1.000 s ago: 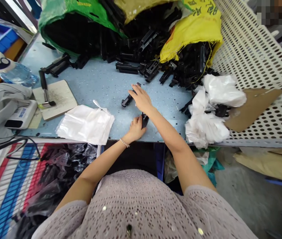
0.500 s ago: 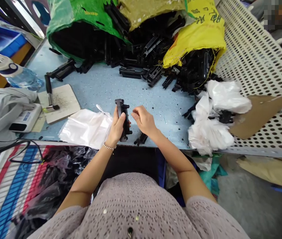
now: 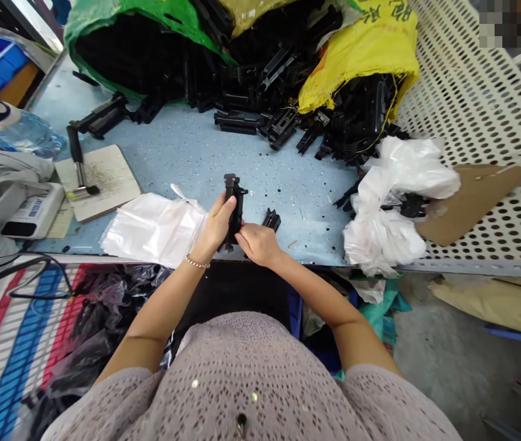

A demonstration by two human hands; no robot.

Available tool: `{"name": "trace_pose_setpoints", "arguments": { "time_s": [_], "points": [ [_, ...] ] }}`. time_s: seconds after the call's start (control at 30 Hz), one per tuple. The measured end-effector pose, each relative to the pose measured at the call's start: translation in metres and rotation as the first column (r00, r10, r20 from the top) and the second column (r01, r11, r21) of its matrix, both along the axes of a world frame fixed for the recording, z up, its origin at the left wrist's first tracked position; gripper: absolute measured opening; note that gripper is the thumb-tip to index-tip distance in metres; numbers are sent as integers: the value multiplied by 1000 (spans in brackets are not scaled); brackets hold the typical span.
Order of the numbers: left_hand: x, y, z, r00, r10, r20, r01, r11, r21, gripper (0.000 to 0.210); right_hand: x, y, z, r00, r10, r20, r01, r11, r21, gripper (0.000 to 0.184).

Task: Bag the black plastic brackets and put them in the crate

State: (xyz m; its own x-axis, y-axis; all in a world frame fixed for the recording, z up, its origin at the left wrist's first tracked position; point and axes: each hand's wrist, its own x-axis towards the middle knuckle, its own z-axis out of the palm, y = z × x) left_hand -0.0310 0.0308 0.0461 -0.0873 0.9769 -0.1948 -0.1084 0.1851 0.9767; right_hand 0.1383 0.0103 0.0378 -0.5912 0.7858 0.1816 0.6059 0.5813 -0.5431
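Held upright in my left hand (image 3: 213,228) is a long black plastic part (image 3: 235,211), with small pegs along its right side. My left fingers wrap round it and the thumb lies over its front. My right hand (image 3: 259,245) is closed against the lower right side of the same part, its thumb and fingertips pinched there; anything small between them is hidden. Just behind my right hand, another black part (image 3: 271,219) lies on the table. A stack of thin white plastic bags (image 3: 152,228) lies beside my left hand.
Green (image 3: 99,24) and yellow sacks (image 3: 361,55) spill black parts across the back. A hammer (image 3: 76,156) rests on a board (image 3: 104,202) at left, near a water bottle (image 3: 26,131). Crumpled white bags (image 3: 382,242) and cardboard (image 3: 476,199) lie right, by a perforated panel (image 3: 463,92).
My right hand has moved down and left from beside the black part onto its lower side. The part has turned slightly in my left hand. The whole view has shifted a little.
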Motion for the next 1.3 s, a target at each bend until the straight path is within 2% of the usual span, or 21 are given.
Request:
{"name": "trace_pose_setpoints", "arguments": {
  "time_s": [0.07, 0.13, 0.17, 0.23, 0.33, 0.4, 0.43, 0.5, 0.53, 0.6, 0.67, 0.7, 0.73, 0.8, 0.87, 0.9, 0.97, 1.07, 1.17, 1.23, 1.3],
  "points": [
    [-2, 11, -8, 968, -60, -245, 63, 998, 7, 40, 0, 8, -1, 998, -58, 0, 58, 983, -174, 45],
    [1, 21, -18, 830, -128, -542, 116, 992, -57, 42, 2, 39, 0, 994, -108, 7, 106, 962, -251, 45],
    [5, 24, -22, 736, -172, -655, 133, 985, -110, 43, 3, 61, 1, 988, -152, 22, 153, 961, -231, 43],
    [17, 23, -30, 581, -267, -769, 168, 964, -208, 45, 5, 115, 3, 949, -303, 85, 312, 943, -118, 36],
    [38, 10, -37, 460, -361, -811, 238, 930, -279, 54, 9, 197, 3, 830, -496, 255, 512, 859, 4, 42],
    [42, 2, -40, 427, -381, -820, 260, 920, -293, 58, 14, 239, 2, 757, -553, 347, 582, 813, 25, 45],
    [40, -1, -42, 440, -371, -818, 255, 925, -282, 58, 17, 254, 2, 743, -566, 357, 599, 800, 21, 43],
    [30, 0, -44, 532, -301, -791, 232, 951, -206, 55, 25, 267, 0, 745, -579, 331, 610, 792, 11, 36],
    [23, 2, -44, 604, -254, -756, 218, 964, -150, 53, 29, 265, -2, 754, -585, 297, 610, 792, 12, 32],
    [13, 12, -43, 778, -186, -600, 184, 981, -65, 49, 36, 243, -7, 792, -592, 150, 602, 798, -22, 30],
    [11, 26, -39, 949, -150, -276, 138, 989, -60, 50, 38, 198, -14, 811, -570, -130, 553, 820, -145, 37],
    [13, 33, -35, 990, -128, -53, 124, 989, -80, 53, 37, 170, -16, 792, -540, -287, 490, 841, -229, 41],
    [17, 40, -31, 979, -105, 174, 125, 987, -103, 57, 35, 140, -18, 756, -513, -406, 423, 857, -295, 42],
    [26, 50, -23, 849, -81, 522, 178, 974, -139, 60, 29, 83, -16, 748, -419, -515, 245, 895, -372, 36],
    [34, 52, -17, 734, -77, 675, 251, 954, -164, 54, 26, 43, -7, 816, -266, -514, 96, 938, -334, 30],
    [36, 49, -15, 708, -62, 703, 260, 949, -177, 50, 26, 33, -1, 856, -190, -481, 55, 958, -280, 28],
    [38, 38, -12, 703, -15, 711, 205, 962, -183, 42, 28, 30, 10, 926, -113, -361, 65, 988, -143, 29],
    [33, 14, -5, 751, -21, 660, 148, 980, -137, 47, 30, 55, 22, 971, -165, -172, 179, 981, 69, 38],
    [28, -5, 5, 801, -103, 590, 216, 968, -124, 59, 23, 85, 25, 991, -123, -49, 131, 960, 246, 49],
    [26, -10, 11, 823, -121, 555, 233, 963, -135, 62, 16, 96, 25, 996, -94, 3, 88, 950, 300, 55],
    [25, -10, 13, 848, -101, 520, 199, 971, -134, 63, 10, 97, 25, 990, -142, 3, 135, 949, 285, 60]
  ]
}}
